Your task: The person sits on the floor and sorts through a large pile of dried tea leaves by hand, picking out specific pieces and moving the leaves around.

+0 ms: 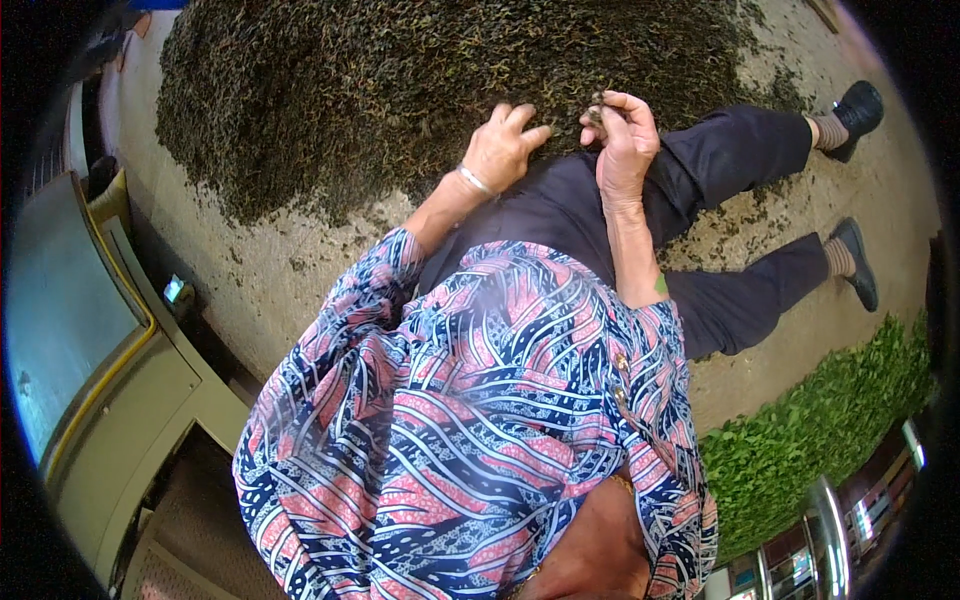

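**Head view: two hands at the edge of a heap of dried leaves**

The head camera looks down on a seated person in a patterned blue, pink and white blouse (470, 420) and dark trousers (700, 190), legs stretched out across a pale concrete floor (290, 270).

The left hand (503, 148), with a silver bangle (476, 181) at the wrist, rests palm down at the near edge of a large heap of dark, withered leaves (400, 80). Its fingers (520, 118) are spread and loosely curled, touching the leaves without gripping anything that can be seen.

The right hand (625, 140) is raised just beside it, over the thigh. Its fingers (615, 110) are drawn together in a pinch on a small tuft of the same dark leaves (597, 104).

Whether the left palm covers any leaves cannot be told. The pinched tuft is small and partly hidden by the fingertips. A bed of fresh green leaves (810, 430) at lower right is cut off by the dark rim, as is a grey machine (90, 330) at left.
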`<move>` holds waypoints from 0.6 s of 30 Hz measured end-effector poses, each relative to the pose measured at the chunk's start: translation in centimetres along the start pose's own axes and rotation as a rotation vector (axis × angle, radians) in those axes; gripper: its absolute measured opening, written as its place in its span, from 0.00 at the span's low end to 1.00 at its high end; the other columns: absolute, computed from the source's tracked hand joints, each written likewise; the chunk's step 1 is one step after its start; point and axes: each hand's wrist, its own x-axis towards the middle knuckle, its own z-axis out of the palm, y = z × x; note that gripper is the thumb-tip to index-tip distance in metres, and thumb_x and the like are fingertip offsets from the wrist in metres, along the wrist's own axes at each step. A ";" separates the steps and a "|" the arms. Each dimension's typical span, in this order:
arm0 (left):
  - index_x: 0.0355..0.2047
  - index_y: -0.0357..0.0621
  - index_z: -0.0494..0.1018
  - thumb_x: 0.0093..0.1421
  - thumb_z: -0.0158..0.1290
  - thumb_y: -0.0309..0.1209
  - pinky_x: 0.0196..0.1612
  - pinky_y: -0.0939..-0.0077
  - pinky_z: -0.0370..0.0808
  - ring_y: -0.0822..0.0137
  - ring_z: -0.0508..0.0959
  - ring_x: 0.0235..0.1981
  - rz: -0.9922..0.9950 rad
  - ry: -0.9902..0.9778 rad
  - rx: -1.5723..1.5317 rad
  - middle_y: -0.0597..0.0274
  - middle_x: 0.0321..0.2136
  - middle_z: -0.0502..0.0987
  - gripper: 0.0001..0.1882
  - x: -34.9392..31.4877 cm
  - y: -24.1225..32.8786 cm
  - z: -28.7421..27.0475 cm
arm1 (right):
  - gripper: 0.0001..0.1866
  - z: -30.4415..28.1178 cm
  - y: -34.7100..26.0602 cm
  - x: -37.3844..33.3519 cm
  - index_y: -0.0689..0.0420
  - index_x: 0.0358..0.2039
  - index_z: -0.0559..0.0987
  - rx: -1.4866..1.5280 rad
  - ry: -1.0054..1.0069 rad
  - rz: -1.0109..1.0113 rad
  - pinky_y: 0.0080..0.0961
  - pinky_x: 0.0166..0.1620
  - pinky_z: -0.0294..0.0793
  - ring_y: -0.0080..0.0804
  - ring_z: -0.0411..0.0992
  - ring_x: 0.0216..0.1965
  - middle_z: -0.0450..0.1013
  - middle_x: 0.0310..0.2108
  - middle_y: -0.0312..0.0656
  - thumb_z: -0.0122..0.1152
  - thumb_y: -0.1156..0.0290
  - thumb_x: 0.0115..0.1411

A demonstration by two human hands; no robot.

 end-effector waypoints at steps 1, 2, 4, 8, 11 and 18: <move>0.33 0.48 0.74 0.43 0.51 0.20 0.37 0.68 0.73 0.56 0.73 0.36 -0.005 -0.013 -0.048 0.54 0.36 0.72 0.15 0.6 -0.6 0.1 | 0.06 0.0 0.0 -0.1 0.62 0.33 0.70 -0.021 -0.011 0.007 0.14 0.21 0.67 0.20 0.67 0.17 0.70 0.23 0.40 0.47 0.81 0.53; 0.27 0.46 0.75 0.42 0.50 0.18 0.35 0.69 0.75 0.57 0.75 0.33 0.019 0.153 -0.127 0.56 0.33 0.74 0.12 1.2 -1.4 0.0 | 0.07 0.1 -0.1 -0.3 0.63 0.34 0.69 -0.048 -0.015 0.016 0.13 0.21 0.68 0.19 0.67 0.17 0.71 0.22 0.41 0.49 0.80 0.53; 0.29 0.45 0.75 0.42 0.51 0.16 0.33 0.76 0.75 0.62 0.77 0.31 -0.024 0.275 -0.273 0.58 0.31 0.75 0.14 1.9 -2.2 -1.4 | 0.08 -0.2 0.0 -0.2 0.63 0.36 0.70 -0.056 0.012 -0.017 0.13 0.22 0.68 0.19 0.67 0.17 0.71 0.22 0.40 0.50 0.79 0.53; 0.35 0.44 0.76 0.47 0.51 0.16 0.33 0.83 0.74 0.74 0.76 0.31 -0.241 0.447 -0.390 0.61 0.31 0.77 0.15 2.5 -3.3 -7.1 | 0.09 -0.4 0.3 0.1 0.63 0.37 0.70 -0.009 0.054 -0.064 0.13 0.22 0.69 0.19 0.68 0.18 0.71 0.25 0.39 0.53 0.78 0.53; 0.37 0.39 0.74 0.50 0.51 0.17 0.34 0.86 0.74 0.77 0.76 0.32 -0.400 0.634 -0.748 0.61 0.31 0.78 0.13 1.8 -5.4 -8.6 | 0.10 -0.3 0.5 0.1 0.63 0.36 0.70 0.005 0.001 -0.028 0.13 0.22 0.69 0.19 0.68 0.19 0.70 0.26 0.38 0.54 0.78 0.53; 0.31 0.41 0.74 0.51 0.57 0.39 0.14 0.87 0.62 0.81 0.66 0.15 -1.066 0.710 -0.951 0.71 0.19 0.71 0.15 0.1 -5.1 -11.9 | 0.12 -0.6 1.1 0.0 0.64 0.37 0.71 -0.074 -0.021 -0.038 0.14 0.25 0.71 0.19 0.69 0.21 0.70 0.26 0.37 0.55 0.80 0.51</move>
